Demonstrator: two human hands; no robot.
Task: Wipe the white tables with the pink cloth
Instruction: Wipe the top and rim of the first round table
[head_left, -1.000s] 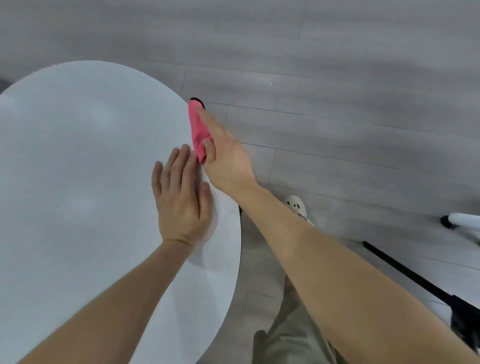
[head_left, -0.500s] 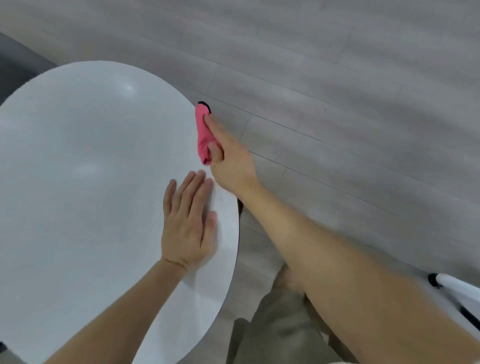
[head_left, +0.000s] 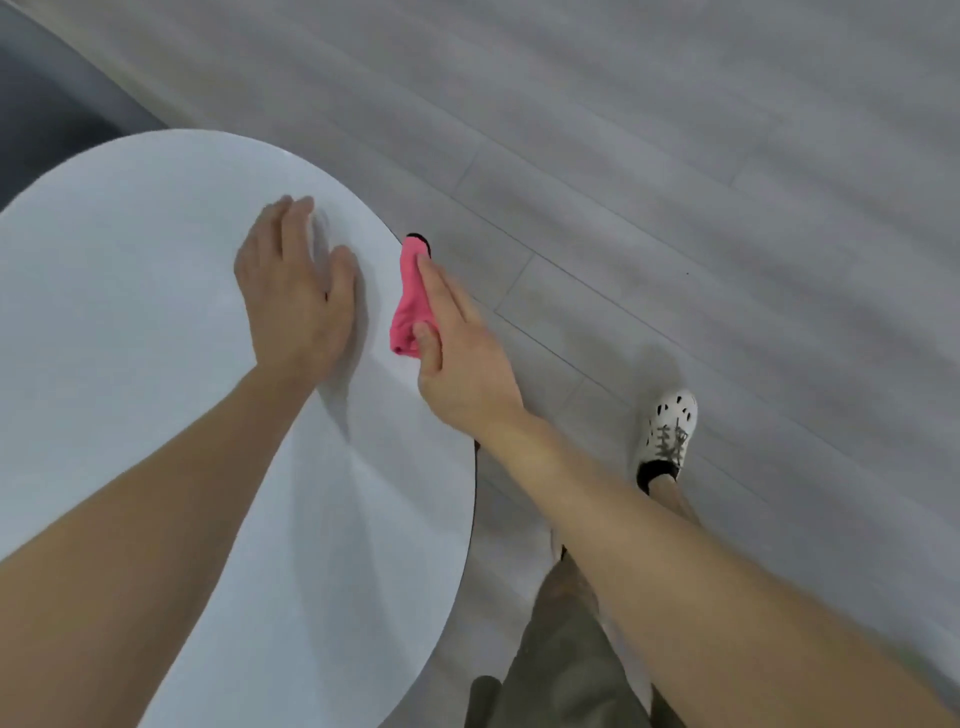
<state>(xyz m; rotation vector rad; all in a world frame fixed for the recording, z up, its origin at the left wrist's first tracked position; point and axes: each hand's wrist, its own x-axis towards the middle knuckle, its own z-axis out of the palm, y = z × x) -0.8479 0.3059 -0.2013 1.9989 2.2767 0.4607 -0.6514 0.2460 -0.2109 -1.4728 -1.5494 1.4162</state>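
Near the round worktop (head_left: 130, 322)'s right edge, the left hand (head_left: 296, 296) lies flat, fingers relaxed; the right hand (head_left: 462, 364) pinches the cloth (head_left: 408, 306) at that edge.

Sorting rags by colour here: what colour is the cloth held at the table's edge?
The cloth is pink, dark at its far tip; head view.

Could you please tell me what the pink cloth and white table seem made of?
The pink cloth: soft fabric, possibly microfibre; it bunches limply in the right hand. The white table: hard, smooth top, perhaps laminate; faint sheen, thin dark edge.
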